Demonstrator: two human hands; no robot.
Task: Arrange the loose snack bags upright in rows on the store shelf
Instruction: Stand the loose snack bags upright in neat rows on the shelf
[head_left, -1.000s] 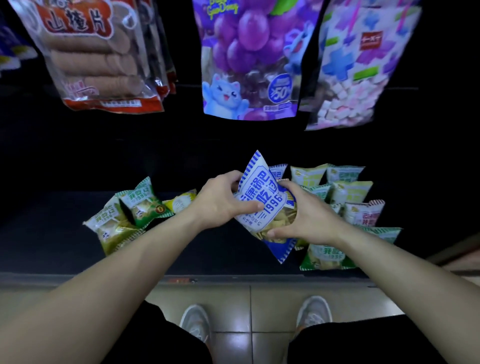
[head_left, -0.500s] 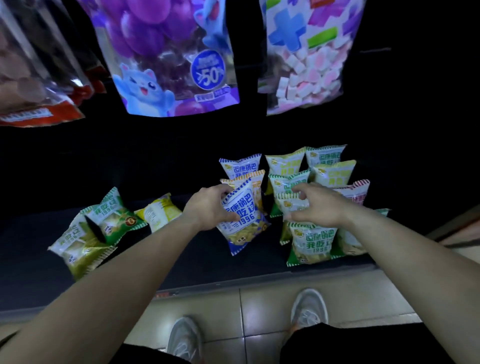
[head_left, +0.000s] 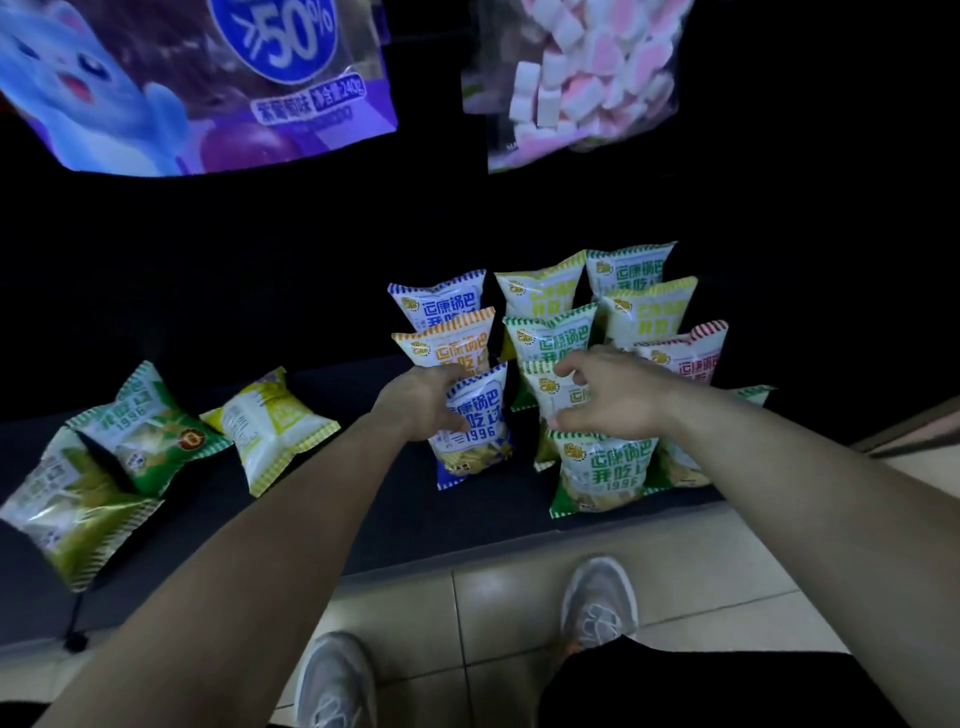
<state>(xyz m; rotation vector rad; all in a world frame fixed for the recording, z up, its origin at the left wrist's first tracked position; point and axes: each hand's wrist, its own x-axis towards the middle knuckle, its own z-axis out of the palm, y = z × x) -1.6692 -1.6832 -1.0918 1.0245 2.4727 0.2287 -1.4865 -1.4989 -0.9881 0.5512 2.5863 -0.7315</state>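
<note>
- The dark shelf (head_left: 498, 506) runs across the view, with its front edge nearest the person.
- Above it hang a purple pouch (head_left: 208, 93) on the left and a clear marshmallow bag (head_left: 571, 88) on the right.
- The upright bags (head_left: 649, 312) stand in three rows toward the shelf's right end, running from the back to the front edge.
- Three loose bags (head_left: 145, 431) lie flat toward the left end. Two green ones overlap and a yellow one lies just beside them.
- The left hand (head_left: 418, 402) grips the blue-striped bag (head_left: 480, 426), which stands upright at the front of the leftmost row, just ahead of an orange-striped bag (head_left: 447, 343). The fingers (head_left: 449, 375) curl over the bag's top left corner and the thumb presses on its front.
- The right hand (head_left: 615, 397) pinches a yellow-trimmed bag (head_left: 558, 397) in the middle row, fingers above and thumb below its upper part. This bag stands just behind the front green bag (head_left: 602, 475).
- Two grey shoes (head_left: 597, 608) stand on the tiled floor below the shelf's front edge.
</note>
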